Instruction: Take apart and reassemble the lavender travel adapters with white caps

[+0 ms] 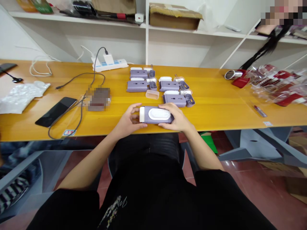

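A purple box-shaped device with a white oval lid and a white end cap (155, 115) lies at the near edge of the yellow table (216, 108). My left hand (128, 121) grips its left end, fingers curled round the white cap. My right hand (177, 119) wraps round its right end. Just behind it stand several more purple units (136, 86) with white lids and small purple inserts (189, 100), laid out in rows. A small clear lid (152, 94) sits among them.
A black phone (56, 111) and a dark cable (81, 95) lie at the left, by a white bag (22, 94). A white power strip (110, 64) sits at the back. Red packaged goods (278, 84) crowd the right end, where another person sits. White shelves stand behind.
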`<state>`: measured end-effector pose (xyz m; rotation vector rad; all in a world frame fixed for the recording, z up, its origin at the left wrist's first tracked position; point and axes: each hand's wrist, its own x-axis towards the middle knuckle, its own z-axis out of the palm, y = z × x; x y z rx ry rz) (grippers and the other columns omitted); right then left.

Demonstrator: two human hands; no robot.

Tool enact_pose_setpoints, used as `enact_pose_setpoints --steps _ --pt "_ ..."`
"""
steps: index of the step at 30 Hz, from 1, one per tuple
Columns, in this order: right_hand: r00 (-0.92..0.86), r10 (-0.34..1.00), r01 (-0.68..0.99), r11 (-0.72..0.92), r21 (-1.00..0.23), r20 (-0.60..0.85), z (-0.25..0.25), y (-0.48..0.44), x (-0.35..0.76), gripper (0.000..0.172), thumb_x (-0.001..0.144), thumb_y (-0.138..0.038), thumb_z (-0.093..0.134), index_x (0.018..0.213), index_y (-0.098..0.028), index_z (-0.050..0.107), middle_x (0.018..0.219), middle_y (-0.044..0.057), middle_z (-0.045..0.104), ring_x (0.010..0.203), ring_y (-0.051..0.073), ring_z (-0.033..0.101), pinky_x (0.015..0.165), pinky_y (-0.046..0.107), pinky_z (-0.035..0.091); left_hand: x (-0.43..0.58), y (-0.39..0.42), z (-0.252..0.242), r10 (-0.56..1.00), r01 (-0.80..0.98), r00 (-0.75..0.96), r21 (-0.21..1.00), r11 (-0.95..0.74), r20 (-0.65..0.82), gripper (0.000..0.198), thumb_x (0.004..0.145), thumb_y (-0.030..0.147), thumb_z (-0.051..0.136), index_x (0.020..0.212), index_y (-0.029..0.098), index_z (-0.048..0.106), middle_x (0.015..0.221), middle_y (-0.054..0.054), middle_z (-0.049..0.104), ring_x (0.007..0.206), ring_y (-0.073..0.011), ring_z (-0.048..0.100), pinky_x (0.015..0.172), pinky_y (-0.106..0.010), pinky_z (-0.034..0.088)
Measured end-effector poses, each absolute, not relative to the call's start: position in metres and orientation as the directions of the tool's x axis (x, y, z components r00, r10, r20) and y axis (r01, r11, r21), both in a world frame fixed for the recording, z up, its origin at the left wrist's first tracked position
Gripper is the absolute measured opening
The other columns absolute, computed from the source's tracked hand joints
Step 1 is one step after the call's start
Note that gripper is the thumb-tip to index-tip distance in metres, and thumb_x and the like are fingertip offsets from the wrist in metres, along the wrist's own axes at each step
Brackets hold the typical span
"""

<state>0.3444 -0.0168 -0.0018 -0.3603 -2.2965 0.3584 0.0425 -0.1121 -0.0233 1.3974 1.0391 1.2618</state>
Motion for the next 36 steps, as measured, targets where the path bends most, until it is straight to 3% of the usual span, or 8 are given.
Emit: enact_pose_setpoints --steps 7,13,16,22,28,31,36 --pt "-0.655 0.376 0.171 0.918 -0.357 0.655 0.000 -0.017 0.344 0.078 0.095 -0.059 0.094 0.162 -0.032 0.063 0.150 0.015 0.080 0.134 0.040 0.075 0.115 0.065 0.063 0.044 -0.108 -0.026 0.983 0.014 -0.004 0.983 -0.181 0.181 0.089 0.064 0.036 0.113 0.142 0.022 0.072 0.142 -0.017 0.082 0.106 -0.0284 0.086 0.091 -0.043 0.075" --pt "-0.661 0.373 0.206 0.924 -0.321 0.651 0.000 -0.016 0.343 0.075 0.098 -0.060 0.091 0.162 -0.032 0.063 0.154 0.016 0.078 0.142 0.042 0.073 0.120 0.069 0.059 0.050 -0.108 -0.024 0.972 0.003 -0.073 0.975 -0.224 0.223 0.083 0.067 0.033 0.110 0.141 0.018 0.077 0.122 -0.014 0.088 0.110 -0.0299 0.086 0.096 -0.044 0.074" --pt "-0.657 0.357 0.208 0.932 -0.296 0.664 0.000 -0.016 0.342 0.073 0.100 -0.058 0.090 0.162 -0.032 0.062 0.154 0.016 0.078 0.143 0.042 0.072 0.121 0.069 0.058 0.054 -0.110 -0.024 0.967 0.002 -0.122 0.974 -0.226 0.224 0.079 0.068 0.034 0.108 0.140 0.018 0.080 0.125 -0.014 0.089 0.113 -0.0312 0.085 0.097 -0.047 0.074" --pt "-0.663 0.393 0.241 0.918 -0.316 0.637 0.001 -0.016 0.343 0.074 0.099 -0.064 0.089 0.160 -0.031 0.064 0.154 0.016 0.077 0.143 0.043 0.072 0.121 0.071 0.058 0.060 -0.114 -0.025 0.939 0.039 -0.220 0.964 -0.261 0.263 0.065 0.068 0.040 0.110 0.125 0.018 0.088 0.128 -0.015 0.089 0.120 -0.0354 0.084 0.116 -0.059 0.068" --pt "-0.667 0.366 0.249 0.930 -0.270 0.649 -0.004 -0.015 0.344 0.072 0.101 -0.062 0.088 0.161 -0.030 0.064 0.155 0.017 0.077 0.144 0.042 0.072 0.122 0.071 0.059 0.055 -0.113 -0.021 0.979 -0.010 -0.105 0.984 -0.179 0.177 0.082 0.071 0.052 0.109 0.140 0.017 0.083 0.131 -0.017 0.089 0.121 -0.0362 0.085 0.110 -0.054 0.071" --pt "-0.690 0.345 0.244 0.938 -0.245 0.636 -0.008 -0.015 0.342 0.071 0.102 -0.062 0.087 0.163 -0.032 0.064 0.159 0.016 0.075 0.147 0.041 0.071 0.125 0.072 0.057 0.052 -0.112 -0.019 0.991 -0.005 -0.037 0.992 -0.126 0.125 0.071 0.080 0.062 0.102 0.132 0.017 0.086 0.127 -0.016 0.090 0.121 -0.0368 0.086 0.114 -0.055 0.069" --pt "-0.681 0.281 0.220 0.959 -0.178 0.676 -0.009 -0.017 0.340 0.073 0.103 -0.056 0.088 0.167 -0.032 0.060 0.162 0.016 0.074 0.146 0.041 0.070 0.125 0.071 0.057 0.055 -0.115 -0.015 0.993 0.047 -0.015 0.992 -0.115 0.116 0.055 0.084 0.057 0.099 0.124 0.020 0.090 0.127 -0.013 0.091 0.125 -0.0375 0.086 0.120 -0.059 0.067"
